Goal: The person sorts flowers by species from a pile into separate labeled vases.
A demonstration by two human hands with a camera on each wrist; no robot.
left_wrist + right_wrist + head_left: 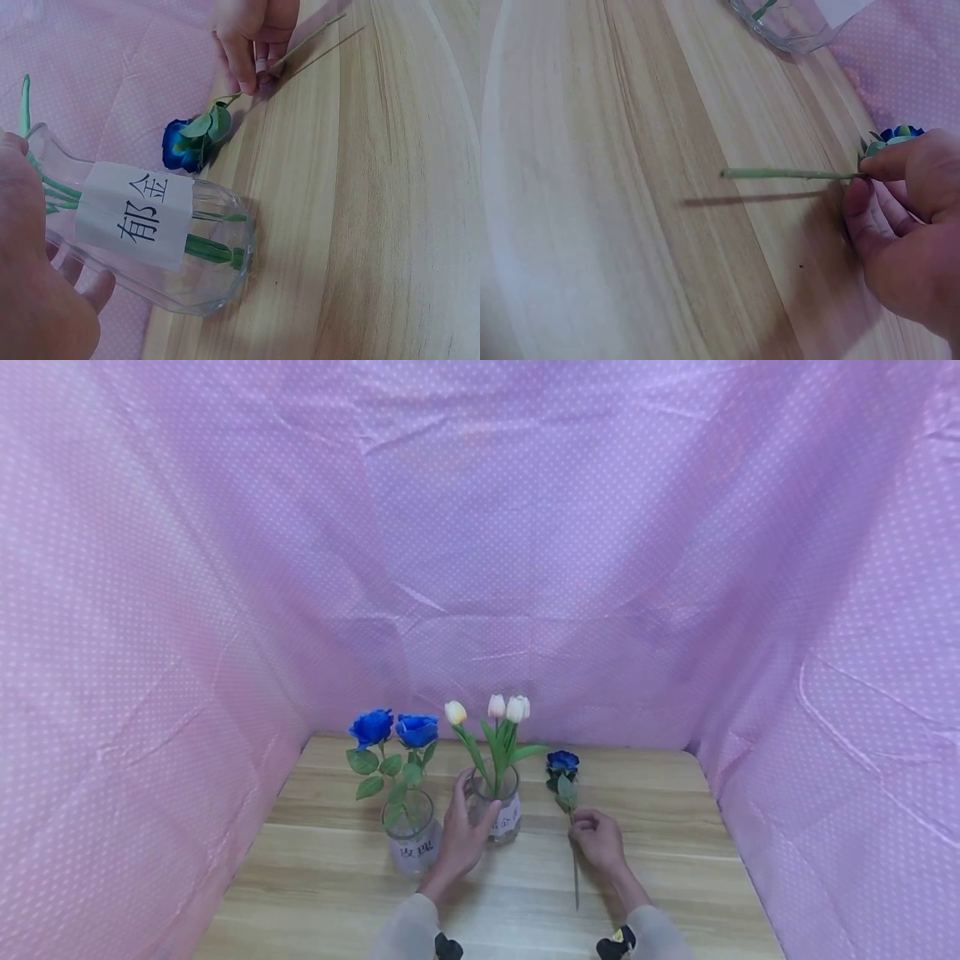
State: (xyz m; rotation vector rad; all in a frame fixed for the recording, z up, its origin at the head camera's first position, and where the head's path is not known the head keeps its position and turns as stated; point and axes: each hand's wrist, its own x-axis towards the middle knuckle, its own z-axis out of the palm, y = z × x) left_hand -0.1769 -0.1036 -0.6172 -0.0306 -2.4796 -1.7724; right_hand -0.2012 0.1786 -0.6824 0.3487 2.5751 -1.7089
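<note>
My left hand (466, 832) curls round a clear glass vase (214, 289) from its left side, thumb toward the front. White tulips (497, 707) stand in this vase, their green stems reaching down inside it. A white paper label (135, 214) with black characters is stuck on the glass. To the right, my right hand (598, 841) pinches the stem (795, 174) of a blue rose (562, 763) between thumb and fingers. The bloom points away toward the back, and the stem's cut end sticks out toward me, casting a shadow on the table.
Left of my left hand stands a second labelled glass vase (415, 852) holding two blue roses (372, 727). Both vases are on a light wood-grain table (300, 877). Pink dotted cloth (525, 543) hangs behind and along both sides.
</note>
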